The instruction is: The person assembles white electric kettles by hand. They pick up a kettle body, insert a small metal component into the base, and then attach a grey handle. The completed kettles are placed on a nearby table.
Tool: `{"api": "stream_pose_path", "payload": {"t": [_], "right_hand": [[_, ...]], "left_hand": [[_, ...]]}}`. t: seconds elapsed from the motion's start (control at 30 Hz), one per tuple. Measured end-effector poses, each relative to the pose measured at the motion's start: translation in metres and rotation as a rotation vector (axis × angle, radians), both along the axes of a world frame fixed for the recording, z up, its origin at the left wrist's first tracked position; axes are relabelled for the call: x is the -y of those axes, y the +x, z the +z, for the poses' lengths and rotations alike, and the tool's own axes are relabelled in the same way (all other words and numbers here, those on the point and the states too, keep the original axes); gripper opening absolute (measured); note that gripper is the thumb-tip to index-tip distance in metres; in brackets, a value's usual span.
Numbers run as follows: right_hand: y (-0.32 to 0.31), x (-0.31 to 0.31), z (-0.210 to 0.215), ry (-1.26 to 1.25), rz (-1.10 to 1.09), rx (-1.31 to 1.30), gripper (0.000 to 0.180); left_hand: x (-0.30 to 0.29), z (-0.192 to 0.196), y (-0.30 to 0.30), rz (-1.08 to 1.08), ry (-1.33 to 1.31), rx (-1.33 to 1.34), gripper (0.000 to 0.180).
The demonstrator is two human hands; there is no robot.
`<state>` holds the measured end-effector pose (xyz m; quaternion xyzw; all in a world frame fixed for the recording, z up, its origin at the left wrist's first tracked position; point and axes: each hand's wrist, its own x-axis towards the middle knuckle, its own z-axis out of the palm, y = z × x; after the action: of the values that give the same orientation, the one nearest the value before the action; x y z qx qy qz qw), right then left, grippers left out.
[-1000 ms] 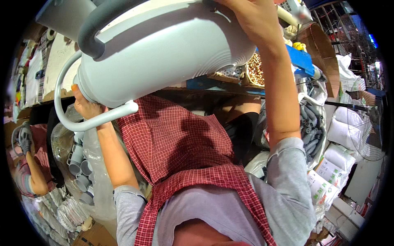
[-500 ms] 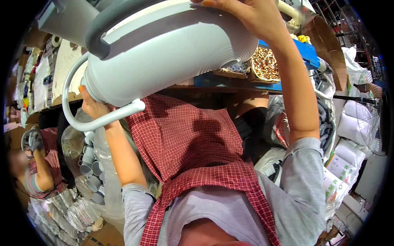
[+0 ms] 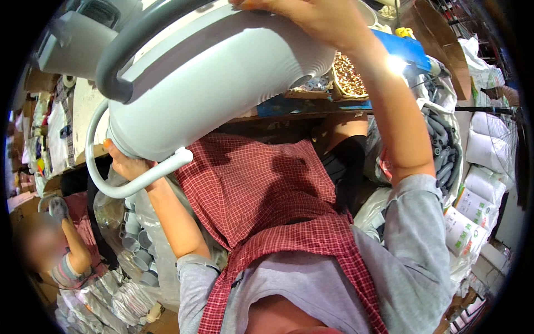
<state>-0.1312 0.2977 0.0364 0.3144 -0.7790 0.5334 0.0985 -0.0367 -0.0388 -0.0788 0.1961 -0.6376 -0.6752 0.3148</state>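
Note:
A large, pale grey plastic vessel (image 3: 217, 83) lies tilted across the upper middle, its right end higher. It has a thick dark grey handle (image 3: 114, 72) and a thin, curved, light grey tube (image 3: 95, 167) at its left end. My left hand (image 3: 129, 164) is closed on that left end from below, behind the tube. My right hand (image 3: 317, 19) reaches over the top and grips the upper right side; some of its fingertips are cut off by the frame's edge. Ridges ring the right end.
Behind the vessel, a box of small copper-coloured pieces (image 3: 349, 77) and a tray of small grey parts (image 3: 314, 84) stand on the workbench. Bags hold dark grey curved parts (image 3: 442, 147) at right and grey cup-shaped parts (image 3: 143, 239) at left. A gloved co-worker (image 3: 72, 245) sits at far left.
The vessel, held in both hands, has shifted slightly left in the picture, and its left end sits a little lower. The co-worker's gloved hand has moved slightly. My grip looks unchanged.

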Motion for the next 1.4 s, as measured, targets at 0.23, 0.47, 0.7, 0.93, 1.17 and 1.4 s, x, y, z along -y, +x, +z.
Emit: {"api": "stream_pose_path", "payload": {"t": [0.23, 0.47, 0.7, 0.93, 1.17, 1.4], "right_hand": [[-0.008, 0.011, -0.023, 0.105, -0.217, -0.112, 0.038], [0.026, -0.024, -0.045, 0.238, -0.419, -0.194, 0.038], [0.337, -0.226, -0.153, -0.001, -1.342, 0.075, 0.03], [0.572, -0.328, -0.279, 0.91, -1.592, 0.76, 0.078], [0.422, -0.27, -0.081, 0.702, -1.02, 1.182, 0.057], [0.206, -0.088, -0.064, -0.009, -0.383, -0.127, 0.069]], "left_hand": [[-0.012, 0.0, 0.01, 0.088, -0.351, -0.045, 0.056], [-0.045, 0.024, 0.019, -0.097, -0.213, -0.124, 0.062], [-0.045, 0.028, 0.029, -0.025, -0.254, -0.144, 0.054], [0.01, 0.015, 0.004, 0.015, -0.329, -0.132, 0.053], [0.043, 0.047, 0.091, 0.286, 0.084, -0.033, 0.057], [0.055, -0.01, 0.156, 0.077, -0.379, 0.014, 0.042]]}}
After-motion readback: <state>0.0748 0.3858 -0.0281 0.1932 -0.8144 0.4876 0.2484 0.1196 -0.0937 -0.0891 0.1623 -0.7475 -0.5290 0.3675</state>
